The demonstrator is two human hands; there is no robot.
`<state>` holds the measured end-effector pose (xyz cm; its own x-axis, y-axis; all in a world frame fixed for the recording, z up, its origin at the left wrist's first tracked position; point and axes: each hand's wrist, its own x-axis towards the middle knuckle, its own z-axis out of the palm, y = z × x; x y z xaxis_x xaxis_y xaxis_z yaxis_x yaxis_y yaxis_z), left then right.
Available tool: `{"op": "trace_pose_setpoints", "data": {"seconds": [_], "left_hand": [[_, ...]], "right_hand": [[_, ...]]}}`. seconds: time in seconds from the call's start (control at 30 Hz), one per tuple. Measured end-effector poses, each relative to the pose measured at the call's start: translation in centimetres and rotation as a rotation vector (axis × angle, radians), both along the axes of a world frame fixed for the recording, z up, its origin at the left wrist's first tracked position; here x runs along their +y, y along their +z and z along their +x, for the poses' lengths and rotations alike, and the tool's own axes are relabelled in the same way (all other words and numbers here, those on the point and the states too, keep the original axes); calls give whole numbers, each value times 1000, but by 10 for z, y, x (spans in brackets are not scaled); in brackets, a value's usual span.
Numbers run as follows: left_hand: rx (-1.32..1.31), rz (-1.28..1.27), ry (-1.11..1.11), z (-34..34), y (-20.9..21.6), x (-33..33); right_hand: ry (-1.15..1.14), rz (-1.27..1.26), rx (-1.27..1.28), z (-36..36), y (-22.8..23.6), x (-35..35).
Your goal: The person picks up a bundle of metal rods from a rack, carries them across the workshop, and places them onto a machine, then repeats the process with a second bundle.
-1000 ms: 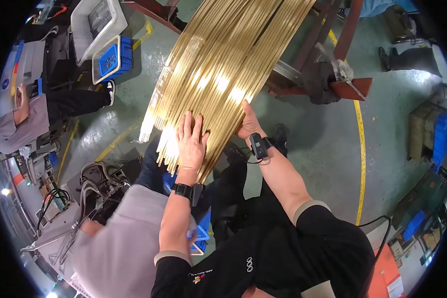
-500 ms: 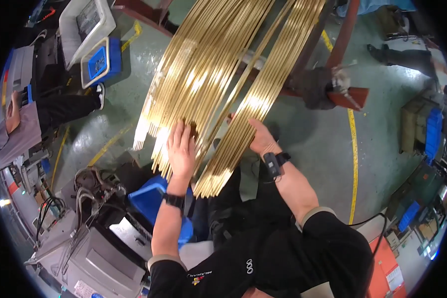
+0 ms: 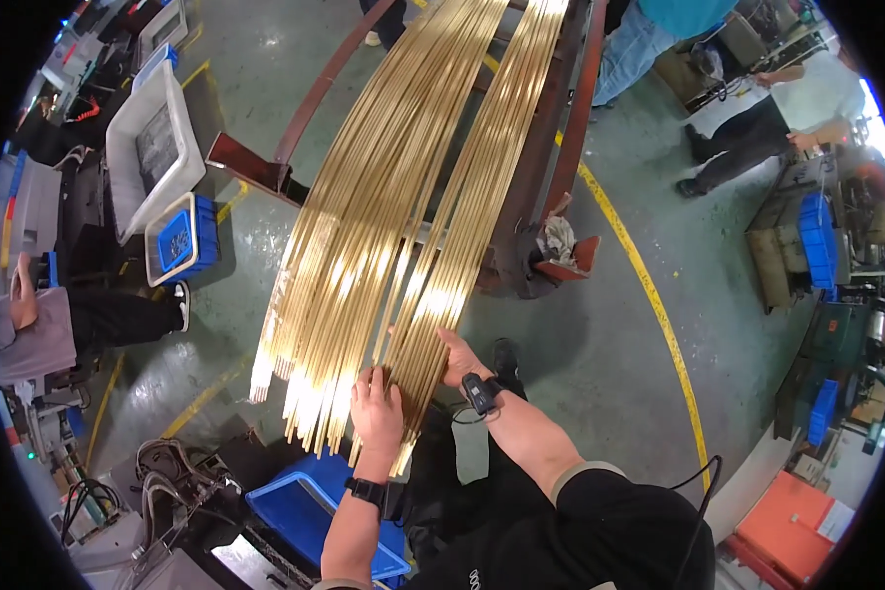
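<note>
Long brass rods (image 3: 364, 236) stretch away from me across a dark red metal rack (image 3: 531, 147), their near ends uneven. A narrow gap splits off a smaller bundle of brass rods (image 3: 477, 197) on the right. My left hand (image 3: 376, 408) lies on top of the rods near their close ends, beside the gap, fingers stretched forward. Around the right edge of the smaller bundle goes my right hand (image 3: 459, 359), thumb showing at the edge and most fingers hidden underneath. Straps with small devices sit on both wrists.
A blue bin (image 3: 300, 501) stands below the near rod ends, next to grey machinery. White tub (image 3: 182, 147) and smaller bin with blue tray (image 3: 206, 236) stand at left. Co-workers are at the left, far right and behind the rack. A yellow line (image 3: 649, 295) crosses the floor.
My view has shifted, showing more of the rack and the far rods. My left hand has moved right across the rods to the gap; my right hand still grips the smaller bundle.
</note>
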<state>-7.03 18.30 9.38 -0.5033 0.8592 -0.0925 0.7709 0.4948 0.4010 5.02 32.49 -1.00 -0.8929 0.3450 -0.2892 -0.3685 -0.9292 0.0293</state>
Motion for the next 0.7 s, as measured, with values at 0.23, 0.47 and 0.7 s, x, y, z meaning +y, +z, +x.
{"op": "trace_pose_setpoints", "data": {"seconds": [0.23,0.47,0.7], "left_hand": [[38,-29,19,21,9,0],[-325,-71,165,36,-9,-22],[-951,-417,296,23,-39,-21]], "right_hand": [[58,159,-51,-1,5,4],[173,75,-215,53,4,1],[51,16,3,41,12,12]]}}
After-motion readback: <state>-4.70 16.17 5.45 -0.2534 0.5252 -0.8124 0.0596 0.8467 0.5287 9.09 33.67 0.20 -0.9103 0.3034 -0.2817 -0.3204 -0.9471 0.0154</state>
